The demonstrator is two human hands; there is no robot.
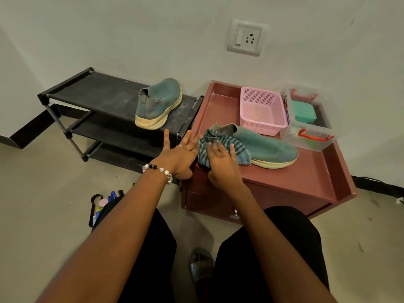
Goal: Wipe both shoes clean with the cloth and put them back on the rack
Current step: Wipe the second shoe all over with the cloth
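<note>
The right hand presses the striped cloth onto the heel of one shoe on the worktop; its grip cannot be told, and the left hand is spread flat. The other shoe stands on the rack. The pink basket looks empty; the clear box holds blurred teal and red items.

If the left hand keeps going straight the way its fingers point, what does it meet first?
Probably the shoe rack: the left hand points up-left toward the rack's near right corner, short of the shoe on it. Depth is unclear.

Two teal shoes, one striped cloth, one black rack, one pink basket
</note>
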